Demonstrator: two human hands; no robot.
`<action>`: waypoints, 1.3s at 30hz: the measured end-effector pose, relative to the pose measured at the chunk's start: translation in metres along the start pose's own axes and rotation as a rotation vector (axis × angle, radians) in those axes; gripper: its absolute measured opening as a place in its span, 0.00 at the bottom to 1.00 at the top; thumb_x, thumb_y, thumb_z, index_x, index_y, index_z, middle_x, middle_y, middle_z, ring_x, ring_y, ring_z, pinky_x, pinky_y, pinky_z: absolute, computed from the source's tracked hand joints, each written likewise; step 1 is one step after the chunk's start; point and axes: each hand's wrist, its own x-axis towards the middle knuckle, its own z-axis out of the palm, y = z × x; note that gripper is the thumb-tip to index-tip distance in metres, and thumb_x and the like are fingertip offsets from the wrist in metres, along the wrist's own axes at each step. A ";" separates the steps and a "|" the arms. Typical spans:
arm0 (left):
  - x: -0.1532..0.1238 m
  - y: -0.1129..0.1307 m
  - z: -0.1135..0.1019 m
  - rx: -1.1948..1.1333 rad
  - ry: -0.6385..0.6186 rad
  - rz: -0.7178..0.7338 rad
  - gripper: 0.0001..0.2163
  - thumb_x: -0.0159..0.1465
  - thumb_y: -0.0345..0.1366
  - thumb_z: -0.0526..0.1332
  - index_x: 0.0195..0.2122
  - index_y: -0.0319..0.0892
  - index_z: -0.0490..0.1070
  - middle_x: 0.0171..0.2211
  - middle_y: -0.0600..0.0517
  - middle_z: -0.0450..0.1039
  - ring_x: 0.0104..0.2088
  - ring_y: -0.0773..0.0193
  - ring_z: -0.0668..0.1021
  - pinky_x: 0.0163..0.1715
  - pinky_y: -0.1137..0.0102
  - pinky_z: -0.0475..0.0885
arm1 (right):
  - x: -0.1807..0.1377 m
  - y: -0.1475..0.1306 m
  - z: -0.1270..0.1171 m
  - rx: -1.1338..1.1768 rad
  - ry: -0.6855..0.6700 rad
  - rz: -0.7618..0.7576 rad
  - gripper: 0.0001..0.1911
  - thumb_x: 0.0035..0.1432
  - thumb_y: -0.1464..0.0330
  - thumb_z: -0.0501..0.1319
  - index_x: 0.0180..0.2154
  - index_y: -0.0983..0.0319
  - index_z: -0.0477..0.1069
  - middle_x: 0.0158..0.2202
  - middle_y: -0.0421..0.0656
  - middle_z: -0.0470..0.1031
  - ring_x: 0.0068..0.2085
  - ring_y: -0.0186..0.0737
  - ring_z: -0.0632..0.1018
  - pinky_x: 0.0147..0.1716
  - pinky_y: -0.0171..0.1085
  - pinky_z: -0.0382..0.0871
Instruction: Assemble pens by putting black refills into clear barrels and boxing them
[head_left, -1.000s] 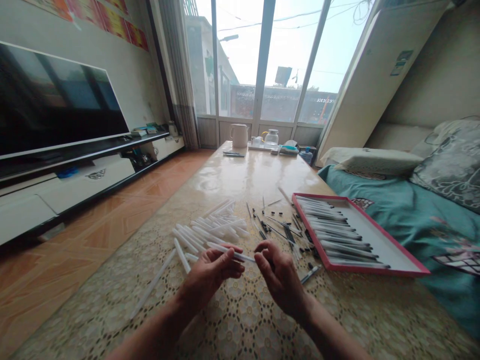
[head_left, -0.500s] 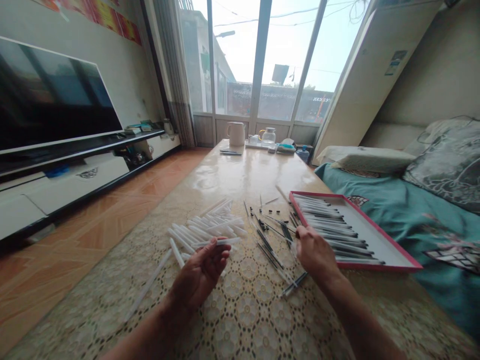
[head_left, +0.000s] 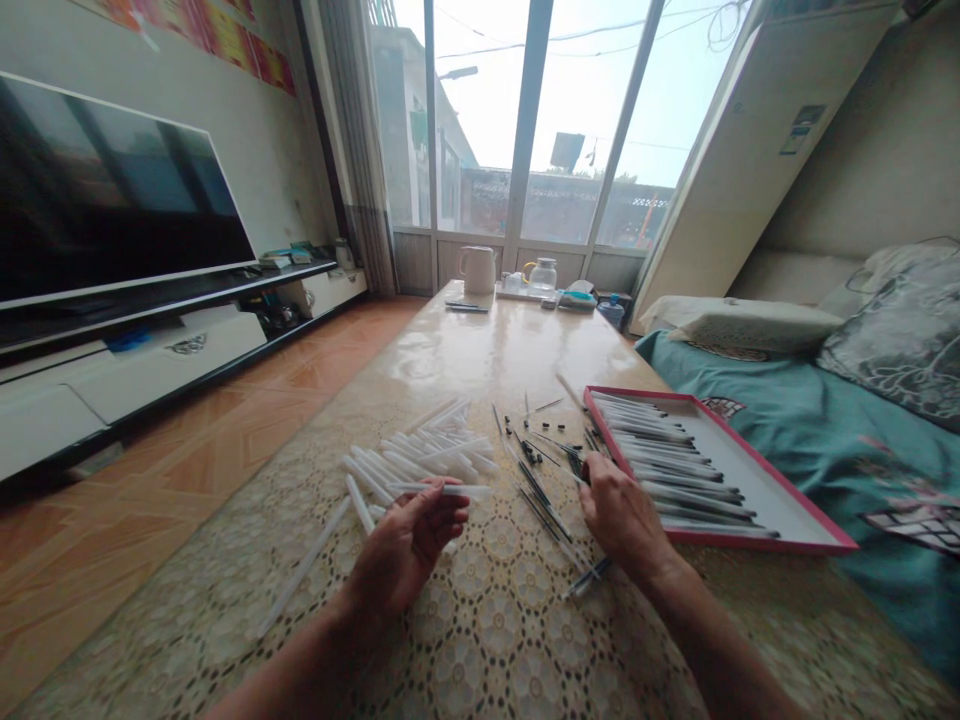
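My left hand (head_left: 412, 540) pinches a white pen barrel (head_left: 465, 490) between thumb and fingers, the tube lying level and pointing right. Behind it lies a pile of white pen barrels (head_left: 427, 450). My right hand (head_left: 622, 515) has its fingers closed, reaching down among dark pen refills (head_left: 536, 490) on the table. What its fingertips grip is hidden. Small black pen parts (head_left: 531, 455) are scattered to the left of those fingers. Just right of this hand stands a shallow red-rimmed box (head_left: 780, 470) with a row of pens (head_left: 675, 450) in it, dark ends facing right.
A patterned cover lies on the long table (head_left: 495, 640). One loose tube (head_left: 304, 570) rests at its left. A beige jug (head_left: 478, 270), a glass teapot (head_left: 541, 273) and a tissue pack (head_left: 576, 296) stand at the far end. A sofa (head_left: 795, 400) borders the right side.
My right hand has shifted slightly left relative to the box, its fingers lower among the refills. My left hand keeps its hold on the barrel. The whole view has moved a little.
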 end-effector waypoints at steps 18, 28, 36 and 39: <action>0.001 -0.006 0.000 0.157 -0.087 0.014 0.07 0.56 0.33 0.67 0.32 0.34 0.76 0.26 0.46 0.80 0.27 0.63 0.81 0.29 0.74 0.76 | -0.021 -0.060 0.024 1.155 -0.021 -0.149 0.03 0.56 0.69 0.60 0.33 0.62 0.68 0.28 0.39 0.71 0.30 0.34 0.74 0.31 0.33 0.69; -0.001 -0.005 0.004 0.164 -0.078 0.016 0.09 0.53 0.34 0.69 0.32 0.34 0.76 0.26 0.45 0.80 0.27 0.62 0.81 0.29 0.73 0.75 | -0.023 -0.063 0.018 1.186 -0.056 -0.153 0.04 0.57 0.68 0.60 0.33 0.62 0.68 0.27 0.38 0.71 0.28 0.33 0.74 0.29 0.32 0.69; -0.001 -0.006 0.003 0.184 -0.118 0.030 0.11 0.51 0.36 0.71 0.33 0.34 0.77 0.26 0.44 0.80 0.27 0.63 0.80 0.28 0.73 0.75 | -0.022 -0.061 0.020 1.242 -0.080 -0.122 0.08 0.56 0.64 0.62 0.32 0.62 0.69 0.24 0.38 0.70 0.25 0.32 0.73 0.25 0.32 0.69; 0.000 -0.007 0.003 0.185 -0.133 0.029 0.12 0.51 0.36 0.71 0.33 0.34 0.77 0.26 0.45 0.80 0.27 0.63 0.80 0.28 0.73 0.75 | -0.022 -0.062 0.020 1.258 -0.083 -0.103 0.09 0.56 0.62 0.62 0.31 0.62 0.69 0.23 0.37 0.70 0.24 0.31 0.72 0.23 0.31 0.68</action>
